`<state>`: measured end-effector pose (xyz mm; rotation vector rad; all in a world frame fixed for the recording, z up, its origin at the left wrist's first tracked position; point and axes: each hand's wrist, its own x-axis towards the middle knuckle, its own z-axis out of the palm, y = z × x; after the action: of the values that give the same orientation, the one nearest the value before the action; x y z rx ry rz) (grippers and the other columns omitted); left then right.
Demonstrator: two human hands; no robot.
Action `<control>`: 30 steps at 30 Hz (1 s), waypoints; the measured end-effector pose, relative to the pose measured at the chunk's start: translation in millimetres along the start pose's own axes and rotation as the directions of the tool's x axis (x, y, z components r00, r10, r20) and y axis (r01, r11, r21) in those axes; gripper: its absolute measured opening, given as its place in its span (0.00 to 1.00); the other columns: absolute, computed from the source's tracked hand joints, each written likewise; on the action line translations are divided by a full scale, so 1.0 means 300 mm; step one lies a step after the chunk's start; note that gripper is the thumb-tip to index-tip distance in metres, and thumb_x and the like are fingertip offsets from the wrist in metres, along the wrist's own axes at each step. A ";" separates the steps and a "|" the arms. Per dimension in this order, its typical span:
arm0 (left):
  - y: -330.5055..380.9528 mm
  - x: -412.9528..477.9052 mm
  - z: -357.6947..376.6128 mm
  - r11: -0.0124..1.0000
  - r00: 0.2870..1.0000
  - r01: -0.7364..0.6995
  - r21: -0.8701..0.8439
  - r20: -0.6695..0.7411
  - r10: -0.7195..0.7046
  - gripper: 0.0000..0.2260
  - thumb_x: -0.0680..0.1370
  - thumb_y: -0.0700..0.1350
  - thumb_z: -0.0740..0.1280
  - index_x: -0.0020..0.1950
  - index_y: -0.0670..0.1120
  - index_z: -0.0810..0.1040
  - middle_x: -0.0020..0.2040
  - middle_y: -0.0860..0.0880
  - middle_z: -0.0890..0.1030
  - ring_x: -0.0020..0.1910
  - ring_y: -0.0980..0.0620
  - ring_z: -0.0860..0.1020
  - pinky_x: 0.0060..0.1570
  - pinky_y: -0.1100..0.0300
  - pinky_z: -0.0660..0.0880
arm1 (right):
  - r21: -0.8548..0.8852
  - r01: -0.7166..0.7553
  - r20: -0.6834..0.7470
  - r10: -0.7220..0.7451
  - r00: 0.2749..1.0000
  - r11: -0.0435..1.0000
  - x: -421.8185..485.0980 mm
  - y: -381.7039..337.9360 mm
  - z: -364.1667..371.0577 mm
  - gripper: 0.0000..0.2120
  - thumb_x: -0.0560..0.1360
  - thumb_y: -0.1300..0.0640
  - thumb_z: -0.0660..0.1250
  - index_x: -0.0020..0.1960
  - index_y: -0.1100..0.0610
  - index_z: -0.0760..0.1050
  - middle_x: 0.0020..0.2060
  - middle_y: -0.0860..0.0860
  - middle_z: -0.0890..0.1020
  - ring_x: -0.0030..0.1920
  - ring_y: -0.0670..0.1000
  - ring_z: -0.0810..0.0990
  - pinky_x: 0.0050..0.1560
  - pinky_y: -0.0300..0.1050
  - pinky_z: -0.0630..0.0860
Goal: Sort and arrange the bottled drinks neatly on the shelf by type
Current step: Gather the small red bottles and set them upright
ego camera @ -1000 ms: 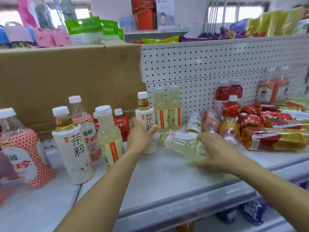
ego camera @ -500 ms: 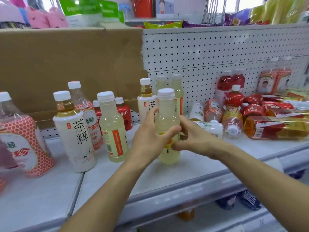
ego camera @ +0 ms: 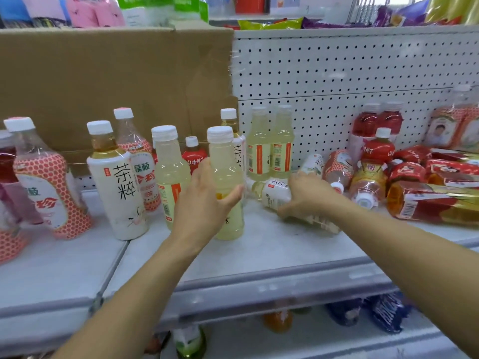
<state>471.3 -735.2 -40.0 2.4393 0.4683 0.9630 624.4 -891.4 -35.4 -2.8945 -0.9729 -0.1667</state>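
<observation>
Your left hand (ego camera: pixel 204 203) grips the upright pale-yellow plastic bottle (ego camera: pixel 225 156); your right hand (ego camera: pixel 311 195) clasps the fallen white-labelled bottle (ego camera: pixel 272 195). Lifting it carelessly may topple neighbouring bottles (ego camera: pixel 269 151).

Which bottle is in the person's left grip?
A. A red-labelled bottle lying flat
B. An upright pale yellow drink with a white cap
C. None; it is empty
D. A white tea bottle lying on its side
B: the left grip curls round the upright pale yellow bottle, thumb across its front, while the right grip closes on the lying white tea bottle.
</observation>
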 end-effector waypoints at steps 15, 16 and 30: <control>0.080 -0.025 0.009 0.982 0.987 0.159 -0.106 0.020 -0.158 0.26 0.78 0.51 0.70 0.72 0.51 0.64 0.59 0.56 0.75 0.53 0.54 0.76 0.50 0.56 0.74 | 0.966 0.202 -0.176 -0.157 0.972 0.163 -0.128 0.004 -0.010 0.25 0.68 0.54 0.79 0.62 0.50 0.73 0.53 0.46 0.84 0.54 0.45 0.82 0.57 0.48 0.78; 0.087 -0.033 0.009 0.980 0.986 0.165 -0.109 0.013 -0.165 0.26 0.78 0.50 0.70 0.73 0.51 0.64 0.59 0.57 0.74 0.53 0.54 0.76 0.50 0.57 0.74 | 0.968 0.200 -0.175 -0.169 0.970 0.149 -0.124 -0.003 -0.009 0.26 0.68 0.54 0.79 0.63 0.50 0.72 0.54 0.47 0.83 0.55 0.46 0.82 0.56 0.48 0.78; 0.521 -0.176 0.295 0.909 0.907 -0.400 -0.115 -0.189 0.375 0.10 0.81 0.44 0.63 0.62 0.47 0.75 0.56 0.53 0.76 0.51 0.62 0.74 0.54 0.70 0.71 | 0.544 0.318 -0.166 -0.271 0.948 0.776 -0.127 0.467 -0.064 0.17 0.78 0.57 0.68 0.66 0.53 0.77 0.63 0.46 0.79 0.63 0.46 0.76 0.65 0.42 0.70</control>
<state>518.5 -916.2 -40.9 2.3684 -0.0500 1.3172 677.7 -1027.5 -27.7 -2.1688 -1.2117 -0.0026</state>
